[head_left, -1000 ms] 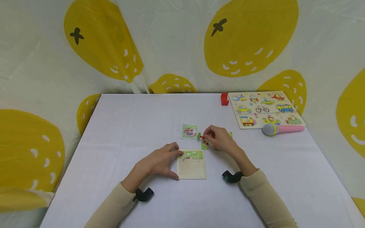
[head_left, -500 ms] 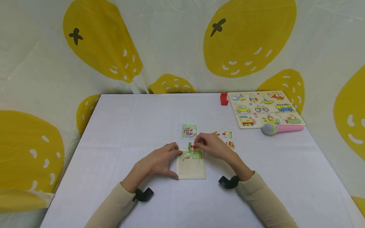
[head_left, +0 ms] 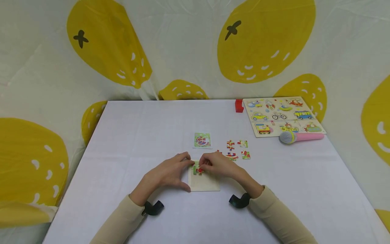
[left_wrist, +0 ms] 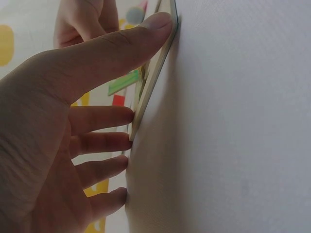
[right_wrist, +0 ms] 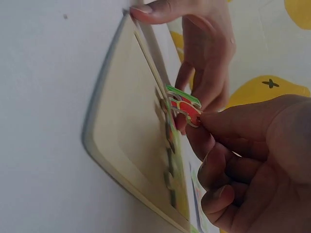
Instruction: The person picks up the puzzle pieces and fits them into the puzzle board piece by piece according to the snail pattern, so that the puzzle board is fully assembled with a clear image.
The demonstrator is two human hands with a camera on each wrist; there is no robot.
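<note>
My right hand (head_left: 219, 164) pinches a red and green jigsaw piece (right_wrist: 184, 108) between thumb and fingertips. The piece is over the upper left part of a square wooden puzzle board (head_left: 204, 184), tilted up from it in the right wrist view. A green printed strip of fitted pieces (right_wrist: 181, 182) lines the board's far side, mostly hidden by the right hand in the head view. My left hand (head_left: 170, 172) rests along the board's left edge. Its thumb (left_wrist: 159, 21) touches the near corner, and its straight fingers reach the far one.
Several loose jigsaw pieces (head_left: 230, 145) lie right of and beyond the board. Behind it is a green picture card (head_left: 202, 140). At the back right are a vehicle puzzle board (head_left: 274, 107), a pink toy microphone (head_left: 307, 137) and a red block (head_left: 239, 105).
My right hand has carried the jigsaw piece from the loose pieces, leftward and nearer, to over the board. The left hand stays at the board's left edge.
</note>
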